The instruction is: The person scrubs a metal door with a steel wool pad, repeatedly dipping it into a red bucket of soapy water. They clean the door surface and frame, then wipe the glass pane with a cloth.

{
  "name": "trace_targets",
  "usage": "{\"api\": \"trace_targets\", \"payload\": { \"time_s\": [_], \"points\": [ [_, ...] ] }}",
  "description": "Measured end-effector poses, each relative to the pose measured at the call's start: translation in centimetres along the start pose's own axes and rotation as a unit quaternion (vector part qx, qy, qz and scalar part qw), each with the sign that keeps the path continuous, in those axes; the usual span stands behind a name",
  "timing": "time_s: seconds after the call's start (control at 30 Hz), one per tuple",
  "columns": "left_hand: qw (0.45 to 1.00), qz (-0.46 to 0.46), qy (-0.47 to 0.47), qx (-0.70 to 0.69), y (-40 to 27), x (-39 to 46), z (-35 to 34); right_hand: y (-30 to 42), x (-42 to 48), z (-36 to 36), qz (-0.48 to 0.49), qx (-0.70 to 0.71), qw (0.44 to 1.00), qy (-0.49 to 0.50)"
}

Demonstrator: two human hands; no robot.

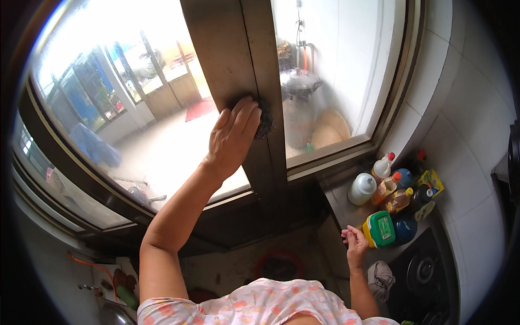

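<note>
My left hand [235,136] presses a dark scouring pad [265,120], which looks like wire or mesh, against the brown metal frame [256,48] between two window panes. Part of the pad is hidden beneath the fingers. My right hand [355,243] hangs at the edge of the counter, fingers loosely curled and apart, holding nothing visible. Just beside it is a plastic tub with a green lid [382,229]. A crumpled grey cloth [380,280] lies below that hand, next to the black gas hob [422,272].
Several bottles, among them a white one [362,189] and an orange-capped one [386,189], crowd the counter corner. A red-rimmed basin [279,264] is on the dark floor. Behind the glass stands a gas cylinder [297,122] with a metal pot on top.
</note>
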State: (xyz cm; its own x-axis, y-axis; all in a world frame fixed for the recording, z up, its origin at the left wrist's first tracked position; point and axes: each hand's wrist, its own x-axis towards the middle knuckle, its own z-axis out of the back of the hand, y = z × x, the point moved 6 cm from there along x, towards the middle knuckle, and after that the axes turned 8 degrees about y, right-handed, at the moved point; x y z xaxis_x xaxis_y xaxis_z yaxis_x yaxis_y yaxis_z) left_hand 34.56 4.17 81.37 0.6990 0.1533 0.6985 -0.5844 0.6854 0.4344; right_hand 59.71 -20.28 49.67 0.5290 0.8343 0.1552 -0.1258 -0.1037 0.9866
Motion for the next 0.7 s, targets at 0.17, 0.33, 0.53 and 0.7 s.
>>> {"api": "trace_targets", "payload": {
  "time_s": [0.17, 0.33, 0.53, 0.7],
  "points": [
    [0.992, 0.068, -0.097, -0.046, 3.7, 4.5, 2.8, 0.1, -0.4, 0.3, 0.007, -0.015, 1.000, -0.002],
    [0.996, 0.044, -0.036, -0.069, 1.8, -0.2, -0.3, -0.3, -0.2, -1.0, -0.017, -0.010, 1.000, 0.017],
    [0.998, 0.045, -0.004, -0.034, 1.9, 0.2, 0.4, -1.3, -0.5, 0.2, -0.017, -0.024, 1.000, 0.005],
    [0.993, 0.117, -0.026, -0.024, 1.4, -1.6, 0.2, -1.6, -0.5, 0.9, -0.027, -0.011, 0.999, -0.021]
  ]
}}
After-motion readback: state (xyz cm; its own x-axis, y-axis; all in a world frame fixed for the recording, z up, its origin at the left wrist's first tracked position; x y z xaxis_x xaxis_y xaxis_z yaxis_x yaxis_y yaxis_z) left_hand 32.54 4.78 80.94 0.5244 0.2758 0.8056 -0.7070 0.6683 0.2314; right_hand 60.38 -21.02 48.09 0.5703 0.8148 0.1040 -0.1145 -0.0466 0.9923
